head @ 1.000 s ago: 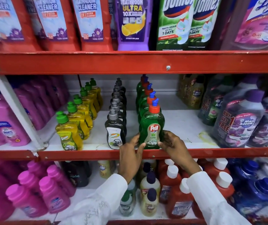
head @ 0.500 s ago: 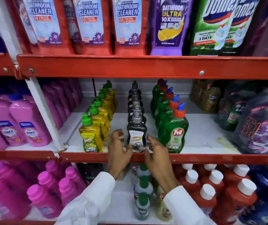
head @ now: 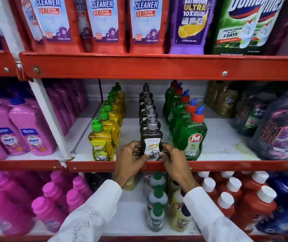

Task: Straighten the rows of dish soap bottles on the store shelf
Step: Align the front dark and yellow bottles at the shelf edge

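On the red shelf in front of us stand three rows of dish soap, running front to back. The green row is on the right, the yellow row on the left, and the black row in the middle, all upright. At the very front of the middle row is the black bottle, right by the shelf edge. Our left hand and our right hand hold it, one on each side, fingers pressed on its lower part, thumbs near the white label. White sleeves cover our arms.
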`<state>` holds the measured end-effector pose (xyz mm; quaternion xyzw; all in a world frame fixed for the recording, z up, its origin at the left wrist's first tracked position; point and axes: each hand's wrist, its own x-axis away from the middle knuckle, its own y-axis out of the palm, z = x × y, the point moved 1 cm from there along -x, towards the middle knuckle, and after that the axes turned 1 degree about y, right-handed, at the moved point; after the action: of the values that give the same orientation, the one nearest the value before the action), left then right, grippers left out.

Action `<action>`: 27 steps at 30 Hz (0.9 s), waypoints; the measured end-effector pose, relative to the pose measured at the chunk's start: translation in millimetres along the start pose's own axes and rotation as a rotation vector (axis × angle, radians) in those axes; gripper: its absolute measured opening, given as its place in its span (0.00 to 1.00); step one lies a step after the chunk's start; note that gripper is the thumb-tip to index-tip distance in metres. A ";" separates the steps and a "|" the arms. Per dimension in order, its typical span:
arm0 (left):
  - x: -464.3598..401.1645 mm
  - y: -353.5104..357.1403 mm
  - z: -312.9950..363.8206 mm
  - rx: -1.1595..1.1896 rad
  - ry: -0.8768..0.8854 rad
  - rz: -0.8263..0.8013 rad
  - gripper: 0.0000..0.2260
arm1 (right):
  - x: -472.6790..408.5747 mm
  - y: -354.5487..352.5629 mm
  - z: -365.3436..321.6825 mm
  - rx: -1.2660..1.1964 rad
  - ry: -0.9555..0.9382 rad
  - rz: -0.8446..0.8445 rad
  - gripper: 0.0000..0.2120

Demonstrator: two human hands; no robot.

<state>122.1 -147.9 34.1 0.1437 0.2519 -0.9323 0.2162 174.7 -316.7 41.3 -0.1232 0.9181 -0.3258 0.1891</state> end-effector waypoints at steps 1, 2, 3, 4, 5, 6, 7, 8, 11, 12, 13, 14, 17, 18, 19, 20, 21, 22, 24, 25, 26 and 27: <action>0.2 -0.2 -0.1 0.007 0.004 -0.010 0.18 | -0.2 0.5 -0.2 0.003 0.003 0.007 0.18; 0.3 -0.3 0.2 0.013 0.006 -0.018 0.18 | -0.2 1.0 -0.1 0.004 0.005 0.019 0.18; 0.3 -0.6 0.7 0.016 0.009 -0.025 0.19 | -0.1 1.6 -0.1 0.000 0.011 0.031 0.18; -0.1 -0.9 0.1 0.018 0.010 -0.031 0.19 | 0.7 1.8 0.0 -0.003 0.016 0.040 0.18; -0.8 -1.0 -1.3 0.021 0.008 -0.035 0.19 | 1.3 2.0 0.1 -0.002 0.020 0.045 0.18; -1.4 -1.4 -2.4 0.023 0.005 -0.040 0.19 | 2.0 2.0 -0.4 0.000 0.020 0.049 0.18; -1.5 -1.7 -2.3 0.025 0.005 -0.043 0.19 | 2.4 1.8 -0.8 -0.004 0.017 0.051 0.18; -1.6 -1.8 -1.7 0.023 0.006 -0.044 0.19 | 2.4 1.7 -0.9 -0.014 0.018 0.049 0.18; 1.9 -4.6 4.0 0.044 0.010 -0.044 0.20 | 7.0 -0.4 -3.9 -0.070 0.052 0.085 0.18; 5.5 -8.0 6.4 0.047 0.011 -0.032 0.20 | 11.3 -1.1 -4.9 -0.100 0.061 0.139 0.18; 11.0 -12.5 8.6 0.032 0.019 -0.005 0.19 | 17.9 -1.7 -6.7 -0.129 0.059 0.224 0.17; 18.1 -19.8 10.6 0.013 0.038 0.045 0.18 | 25.7 -1.1 -10.8 -0.153 0.038 0.327 0.15; 45.4 -54.7 14.9 0.009 0.177 0.302 0.08 | 47.8 14.0 -33.8 -0.213 -0.085 0.501 0.10; 52.0 -67.0 14.2 0.006 0.212 0.390 0.07 | 50.9 22.4 -43.5 -0.232 -0.123 0.481 0.10; 55.7 -80.2 10.3 0.011 0.228 0.464 0.06 | 51.2 33.2 -54.0 -0.250 -0.148 0.421 0.11; 55.3 -92.3 3.3 0.026 0.225 0.522 0.05 | 48.4 45.3 -62.6 -0.254 -0.163 0.335 0.12; 52.4 -103.6 -6.3 0.045 0.205 0.560 0.07 | 43.7 56.8 -71.6 -0.241 -0.170 0.244 0.14; 47.4 -113.6 -17.0 0.055 0.169 0.564 0.11 | 37.4 68.0 -78.6 -0.221 -0.170 0.163 0.15; 36.0 -127.5 -36.3 0.027 0.093 0.463 0.19 | 23.9 84.3 -86.7 -0.168 -0.135 0.035 0.19; 31.4 -132.3 -44.1 -0.012 0.060 0.373 0.23 | 18.0 89.2 -90.3 -0.140 -0.108 -0.016 0.20; 27.1 -135.6 -50.2 -0.057 0.033 0.277 0.25 | 12.7 92.6 -92.5 -0.113 -0.095 -0.050 0.22; 23.8 -138.1 -54.3 -0.100 0.015 0.190 0.27 | 8.3 94.6 -94.3 -0.086 -0.089 -0.074 0.22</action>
<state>44.5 -19.3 36.2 0.1627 0.2851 -0.8928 0.3085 117.2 -195.9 45.6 -0.1795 0.9167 -0.2870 0.2122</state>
